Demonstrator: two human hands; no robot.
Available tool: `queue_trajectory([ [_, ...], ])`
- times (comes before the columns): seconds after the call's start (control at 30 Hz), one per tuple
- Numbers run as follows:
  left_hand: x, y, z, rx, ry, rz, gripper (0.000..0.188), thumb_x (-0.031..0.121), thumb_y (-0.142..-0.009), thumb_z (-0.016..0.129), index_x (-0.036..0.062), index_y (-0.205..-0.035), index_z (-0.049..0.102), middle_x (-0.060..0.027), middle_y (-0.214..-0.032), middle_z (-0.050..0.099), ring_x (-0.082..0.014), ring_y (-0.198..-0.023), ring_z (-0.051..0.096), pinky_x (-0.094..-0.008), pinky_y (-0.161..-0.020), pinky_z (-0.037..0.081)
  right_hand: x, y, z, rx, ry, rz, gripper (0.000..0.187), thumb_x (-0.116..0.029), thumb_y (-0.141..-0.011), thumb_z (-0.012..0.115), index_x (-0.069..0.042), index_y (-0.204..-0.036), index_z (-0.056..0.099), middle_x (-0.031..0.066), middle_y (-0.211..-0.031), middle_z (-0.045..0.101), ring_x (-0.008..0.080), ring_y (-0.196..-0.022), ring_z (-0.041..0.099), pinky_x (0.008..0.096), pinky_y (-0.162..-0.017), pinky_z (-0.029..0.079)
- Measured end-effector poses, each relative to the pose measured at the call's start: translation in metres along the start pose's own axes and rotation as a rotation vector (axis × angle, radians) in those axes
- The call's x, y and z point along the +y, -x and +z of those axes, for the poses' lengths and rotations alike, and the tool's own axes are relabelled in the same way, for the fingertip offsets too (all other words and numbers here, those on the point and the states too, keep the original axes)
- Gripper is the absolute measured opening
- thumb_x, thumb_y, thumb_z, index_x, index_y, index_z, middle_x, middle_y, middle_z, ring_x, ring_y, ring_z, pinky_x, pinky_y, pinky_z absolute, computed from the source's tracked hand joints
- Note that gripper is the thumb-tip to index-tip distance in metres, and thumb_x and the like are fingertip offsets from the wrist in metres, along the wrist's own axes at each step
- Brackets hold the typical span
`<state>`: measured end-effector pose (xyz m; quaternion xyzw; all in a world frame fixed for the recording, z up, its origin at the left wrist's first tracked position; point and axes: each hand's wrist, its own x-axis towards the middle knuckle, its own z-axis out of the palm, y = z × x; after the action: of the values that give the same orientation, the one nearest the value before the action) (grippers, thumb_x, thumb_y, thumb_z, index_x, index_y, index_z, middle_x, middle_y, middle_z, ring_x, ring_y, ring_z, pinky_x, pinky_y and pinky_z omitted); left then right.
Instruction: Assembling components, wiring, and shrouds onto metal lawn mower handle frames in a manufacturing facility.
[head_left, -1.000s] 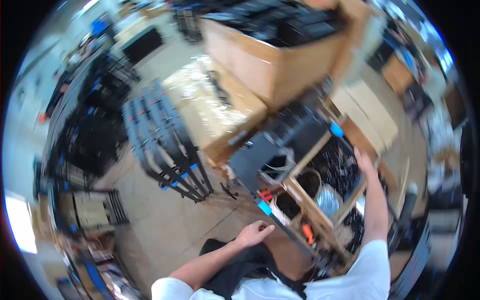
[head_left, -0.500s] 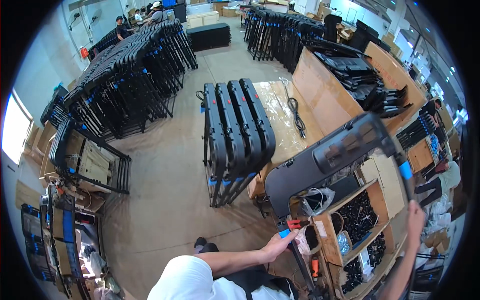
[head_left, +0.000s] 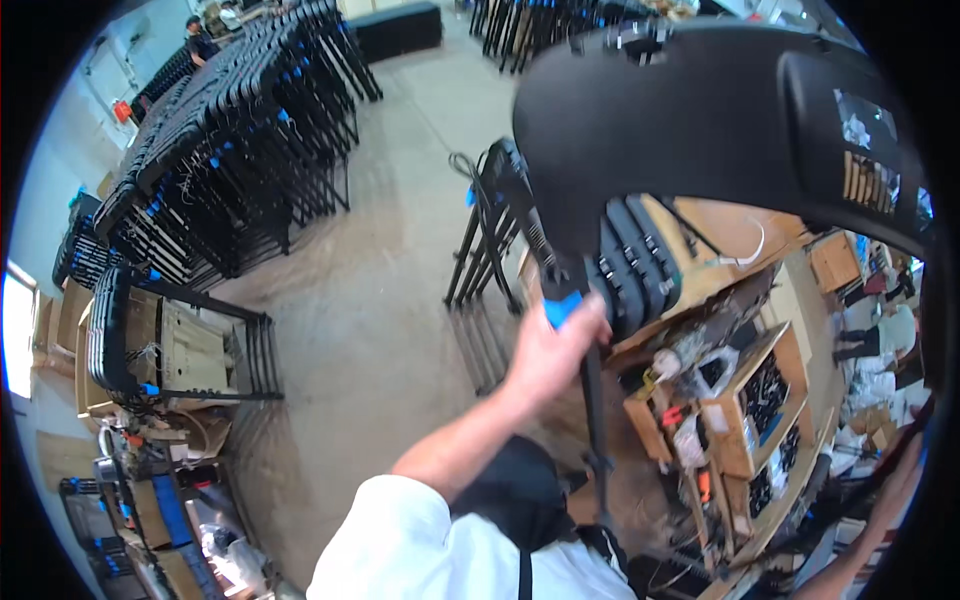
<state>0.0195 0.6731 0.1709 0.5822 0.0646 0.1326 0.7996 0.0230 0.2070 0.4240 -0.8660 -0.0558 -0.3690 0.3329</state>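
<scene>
A large black frame, with a broad plastic console panel [head_left: 670, 120] across its top and tubular legs, is held up in front of me and fills the upper right. My left hand [head_left: 550, 355] is wrapped round its left leg, just by a band of blue tape [head_left: 562, 308]. From the lower right corner my right forearm [head_left: 885, 505] reaches up toward the frame's far right side. The right hand's fingers are lost in the dark rim. Behind the panel stand several similar black frames [head_left: 632, 262], partly covered by it.
A wooden parts box [head_left: 735, 435] with small black pieces sits at right, an orange-handled tool [head_left: 704, 487] beside it. Rows of black frames [head_left: 235, 130] line the left; a rack [head_left: 190, 395] stands nearer. People [head_left: 200, 42] are in the background.
The held frame has risen, come closer and swung so its panel covers the upper right. My left hand has moved up with it; my right arm has gone farther right. My view has shifted too.
</scene>
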Motion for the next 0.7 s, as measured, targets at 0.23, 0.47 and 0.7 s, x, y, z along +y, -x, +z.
queue_trajectory([
  [0.23,0.010,-0.086,-0.185,0.128,-0.483,-0.005,0.027,0.022,-0.097,0.076,-0.0005,-0.112,0.071,-0.0047,-0.100,0.076,-0.0116,-0.093,0.069,-0.0302,-0.086,0.056,-0.035,0.183,0.137,-0.799,-0.019,0.247,0.014,-0.011,-0.098,0.061,-0.003,-0.108,0.065,0.0086,-0.100,0.070,0.0204,-0.095,0.068,0.0387,-0.092,0.054],
  [0.47,-0.083,-0.176,-0.317,0.007,-0.387,-0.196,0.027,0.013,-0.087,0.084,0.0039,-0.111,0.074,0.0001,-0.099,0.073,-0.0103,-0.092,0.065,-0.0313,-0.088,0.053,-0.021,0.369,0.316,-1.000,-0.263,0.235,0.035,-0.001,-0.081,0.086,-0.005,-0.112,0.072,0.0073,-0.111,0.074,0.0184,-0.101,0.070,0.0334,-0.091,0.056],
  [0.7,-0.156,-0.274,-0.355,-0.002,-0.683,-0.311,0.022,0.008,-0.084,0.085,0.0067,-0.103,0.074,0.0028,-0.092,0.072,-0.0107,-0.087,0.061,-0.0316,-0.084,0.050,0.001,0.465,0.450,-0.816,-0.349,0.258,0.030,-0.004,-0.086,0.080,-0.003,-0.113,0.068,0.0094,-0.112,0.074,0.0215,-0.108,0.069,0.0382,-0.097,0.054],
])
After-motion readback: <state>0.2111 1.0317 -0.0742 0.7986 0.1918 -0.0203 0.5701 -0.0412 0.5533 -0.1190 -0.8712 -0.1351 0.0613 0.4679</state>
